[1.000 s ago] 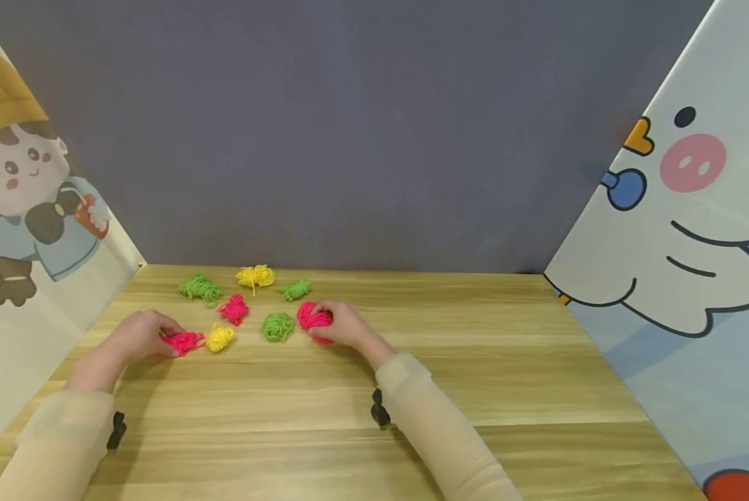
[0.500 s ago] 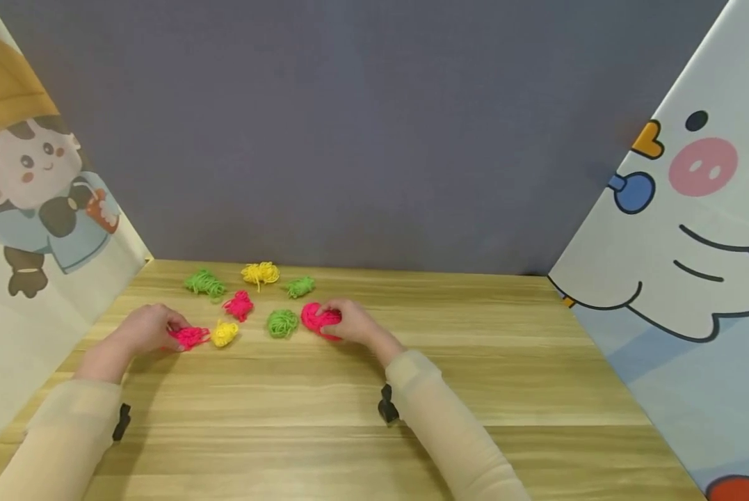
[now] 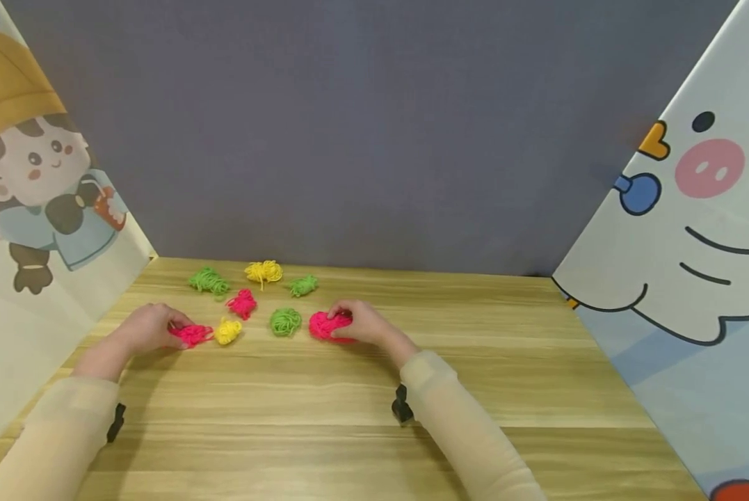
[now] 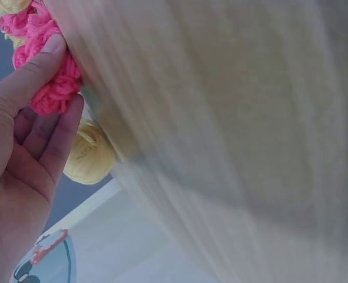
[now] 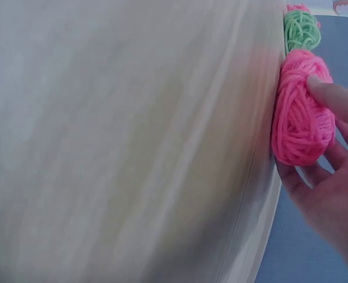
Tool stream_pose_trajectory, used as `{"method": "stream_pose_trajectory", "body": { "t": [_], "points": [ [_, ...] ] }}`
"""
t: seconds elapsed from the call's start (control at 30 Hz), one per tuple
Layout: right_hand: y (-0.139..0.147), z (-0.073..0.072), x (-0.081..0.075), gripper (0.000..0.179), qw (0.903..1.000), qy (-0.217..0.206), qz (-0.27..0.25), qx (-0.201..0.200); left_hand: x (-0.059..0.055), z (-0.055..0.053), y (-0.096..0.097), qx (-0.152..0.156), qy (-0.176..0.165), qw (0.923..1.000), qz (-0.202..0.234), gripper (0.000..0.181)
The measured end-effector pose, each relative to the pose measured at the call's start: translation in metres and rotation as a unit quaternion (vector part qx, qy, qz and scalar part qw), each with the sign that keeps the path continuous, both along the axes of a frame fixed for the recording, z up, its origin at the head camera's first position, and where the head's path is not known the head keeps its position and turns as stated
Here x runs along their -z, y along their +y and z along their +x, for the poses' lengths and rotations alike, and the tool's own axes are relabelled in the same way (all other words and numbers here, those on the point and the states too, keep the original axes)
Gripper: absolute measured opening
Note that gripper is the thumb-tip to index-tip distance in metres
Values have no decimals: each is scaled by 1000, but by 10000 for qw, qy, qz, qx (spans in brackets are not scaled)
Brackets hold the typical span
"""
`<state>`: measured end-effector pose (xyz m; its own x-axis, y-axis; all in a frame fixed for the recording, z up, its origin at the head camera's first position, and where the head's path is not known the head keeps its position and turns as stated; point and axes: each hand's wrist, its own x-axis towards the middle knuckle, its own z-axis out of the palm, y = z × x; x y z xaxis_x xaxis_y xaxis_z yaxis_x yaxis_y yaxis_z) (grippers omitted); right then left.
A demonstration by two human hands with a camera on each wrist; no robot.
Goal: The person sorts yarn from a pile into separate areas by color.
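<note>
Extends cream sleeves (image 3: 61, 431) from the near edge over a wood-grained table (image 3: 274, 417), with small black devices (image 3: 402, 407) beside both wrists. Grips a loopy pink yarn bundle (image 3: 192, 336) with the left hand (image 3: 151, 328), thumb on one side and fingers behind the other, parted only by the yarn's width. Shows a small yellow bundle (image 3: 227, 332) just beyond those loops; cannot tell whether in contact. Holds a plump oblong pink bundle (image 3: 326, 325) at the table with the right hand (image 3: 366, 324), thumb across one face and fingers curled behind, no wider apart than the yarn. Cannot tell whether pressed down or slightly raised. Leaves a narrow gap between that and a round green bundle (image 3: 285, 322). Farther back, between the hands, includes a ragged pink bundle (image 3: 243, 304). Reaches, near the far edge, a small green bundle (image 3: 303, 285) on the right, a longer green bundle (image 3: 208, 281) on the left, and a yellow bundle (image 3: 264, 272) between, with one strand hanging forward. Ends at a dark grey panel (image 3: 349, 132), flanked by cartoon-printed panels (image 3: 656, 236).
</note>
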<state>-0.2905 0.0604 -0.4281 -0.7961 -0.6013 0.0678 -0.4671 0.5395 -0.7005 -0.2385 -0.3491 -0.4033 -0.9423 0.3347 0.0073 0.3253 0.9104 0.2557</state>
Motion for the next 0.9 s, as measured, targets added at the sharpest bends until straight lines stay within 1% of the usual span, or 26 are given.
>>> {"method": "stream_pose_trajectory", "body": {
  "t": [0.17,0.33,0.47,0.63,0.9],
  "points": [
    [7,1,0,41,9999,-49,106,89,6,0,-3,-29,164,9998,114,34],
    [17,1,2,38,9999,18,154,77,8,-1,-5,-58,114,9998,154,38],
    [24,1,1,35,10000,4,75,53,11,-2,-10,-60,113,9996,241,41],
    [33,1,-6,35,10000,-71,-56,11,11,0,-12,-82,93,9993,341,44],
    [54,0,-24,36,9997,116,-193,-72,11,0,-9,-78,162,9994,309,44]
  ]
}}
